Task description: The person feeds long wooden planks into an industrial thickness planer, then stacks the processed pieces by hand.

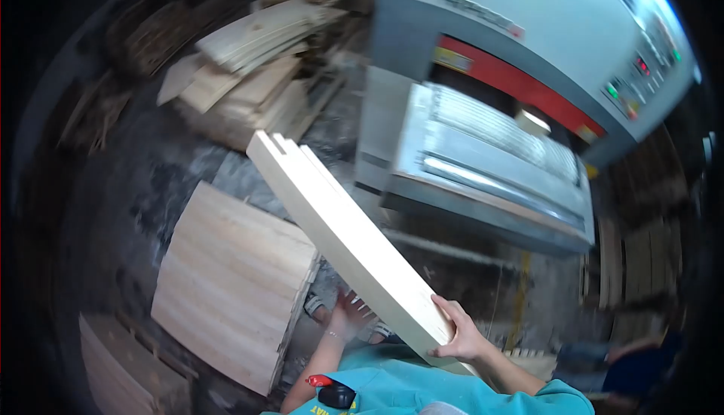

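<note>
A bundle of long pale wooden boards [343,226] slants across the middle of the view, the far ends staggered. Around the near end, close to my body, my right hand [461,333] is closed, thumb on one side and fingers on the other. My left hand [351,314] is beside the lower left side of the bundle, blurred, its fingers spread and nothing in them. Left of that hand lies a broad stack of flat wooden boards [234,279] low over the floor.
A large grey machine [483,151] with a roller bed and red strip stands ahead to the right. Uneven piles of planks [260,60] lie at the far left, another stack [136,370] at near left. At lower right, a person in dark blue [641,366] is partly visible.
</note>
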The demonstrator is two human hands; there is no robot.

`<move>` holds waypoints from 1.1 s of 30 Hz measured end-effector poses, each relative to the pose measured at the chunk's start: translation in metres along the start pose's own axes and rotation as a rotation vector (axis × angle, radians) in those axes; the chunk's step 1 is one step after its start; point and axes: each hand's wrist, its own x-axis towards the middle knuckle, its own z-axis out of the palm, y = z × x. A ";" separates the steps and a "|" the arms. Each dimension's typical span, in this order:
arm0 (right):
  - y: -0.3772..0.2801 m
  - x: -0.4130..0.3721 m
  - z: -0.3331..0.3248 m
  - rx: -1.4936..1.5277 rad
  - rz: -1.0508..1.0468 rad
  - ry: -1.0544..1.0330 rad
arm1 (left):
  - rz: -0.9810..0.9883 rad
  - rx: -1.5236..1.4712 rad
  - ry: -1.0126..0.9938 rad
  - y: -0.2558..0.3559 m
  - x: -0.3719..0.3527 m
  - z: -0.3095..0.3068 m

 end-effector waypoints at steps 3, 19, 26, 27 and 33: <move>0.016 -0.057 -0.022 0.137 0.024 0.239 | -0.252 0.211 -0.344 -0.055 0.014 0.074; 0.057 -0.116 -0.085 -0.336 0.682 0.942 | -0.902 0.133 -0.648 -0.250 0.068 0.234; 0.041 -0.063 -0.126 -0.502 0.783 0.874 | -1.078 -0.023 -0.725 -0.223 0.120 0.268; 0.039 -0.054 -0.135 -0.517 0.788 0.868 | -1.073 -0.010 -0.715 -0.217 0.128 0.277; 0.055 0.032 -0.207 -0.635 0.714 0.868 | -1.027 0.030 -0.760 -0.189 0.221 0.315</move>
